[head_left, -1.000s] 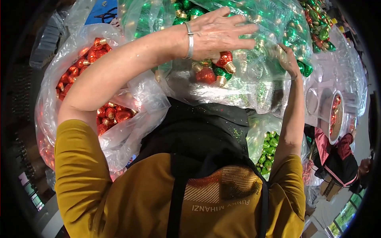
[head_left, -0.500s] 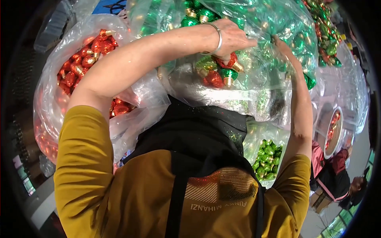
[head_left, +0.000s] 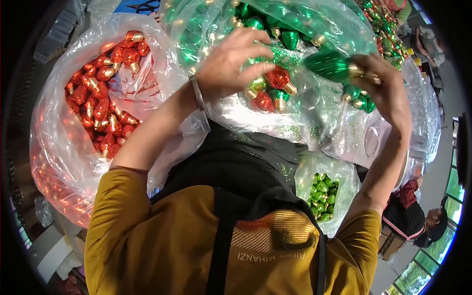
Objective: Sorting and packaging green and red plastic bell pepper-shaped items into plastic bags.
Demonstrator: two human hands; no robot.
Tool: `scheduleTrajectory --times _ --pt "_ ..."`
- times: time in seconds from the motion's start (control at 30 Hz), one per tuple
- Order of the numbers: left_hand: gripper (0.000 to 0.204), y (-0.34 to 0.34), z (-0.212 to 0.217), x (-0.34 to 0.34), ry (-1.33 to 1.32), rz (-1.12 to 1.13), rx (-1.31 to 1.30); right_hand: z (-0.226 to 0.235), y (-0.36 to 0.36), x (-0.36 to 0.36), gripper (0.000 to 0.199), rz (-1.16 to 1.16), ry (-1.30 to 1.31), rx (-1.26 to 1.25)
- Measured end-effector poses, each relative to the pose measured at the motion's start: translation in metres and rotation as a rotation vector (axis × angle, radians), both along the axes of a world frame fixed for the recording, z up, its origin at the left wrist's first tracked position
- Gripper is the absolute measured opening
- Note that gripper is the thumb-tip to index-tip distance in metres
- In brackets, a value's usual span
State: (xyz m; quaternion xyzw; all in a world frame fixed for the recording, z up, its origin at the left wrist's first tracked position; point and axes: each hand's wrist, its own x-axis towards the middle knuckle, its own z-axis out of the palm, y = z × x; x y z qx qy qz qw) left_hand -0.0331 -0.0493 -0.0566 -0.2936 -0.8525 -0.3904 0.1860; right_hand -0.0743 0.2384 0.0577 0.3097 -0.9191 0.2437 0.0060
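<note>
Bulb-shaped glitter ornaments crowd a worker's bench, where a right hand point(head_left: 386, 88) grips a large green ornament point(head_left: 325, 66) near its gold cap, fingers closed, the bulb pointing left and blurred. A second gold cap shows under those fingers; whether it belongs to another held piece cannot be told. The left hand point(head_left: 235, 61) hangs half open, fingers spread and seemingly bare, over a small cluster point(head_left: 278, 77) of two red, one green and one yellow-green ornament on clear plastic point(head_left: 246, 118). Whether its thumb touches the cluster is unclear.

Work looks partway along: four pieces sit gathered, the held green one is apart from them, and plenty remains loose in the red-filled bag point(head_left: 46, 142) at left, the green-filled bag point(head_left: 196, 29) at top and the lime-filled bag point(head_left: 346, 172) at lower right.

Between held ornament and cluster runs a short, glitter-strewn stretch of plastic, the most open path for either hand. The green-filled bag's slack film borders it above, a likely snag; below, the plastic ends against a black apron point(head_left: 236, 157). The left forearm passes close by the red-filled bag's edge.
</note>
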Motion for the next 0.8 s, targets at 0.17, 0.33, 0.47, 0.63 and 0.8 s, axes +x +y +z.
scheduleTrajectory --times 0.17,0.33,0.47,0.63,0.8 --pt "0.017 -0.003 -0.023 0.022 0.129 -0.077 -0.018 -0.018 -0.062 -0.002 0.017 0.407 0.21 0.43" --pt "0.018 -0.013 -0.033 0.028 0.11 -0.091 0.058 -0.043 -0.091 0.004 0.008 0.462 0.189 0.529" --pt "0.019 -0.011 -0.036 0.034 0.092 -0.122 0.125 -0.066 -0.105 0.007 0.012 0.487 0.276 0.606" --pt "0.019 -0.014 -0.034 0.035 0.081 -0.136 0.156 -0.084 -0.121 0.019 0.018 0.471 0.733 0.787" --pt "0.016 -0.021 -0.021 0.019 0.209 -0.136 -0.008 -0.037 -0.108 0.033 0.026 0.184 -0.004 0.047"
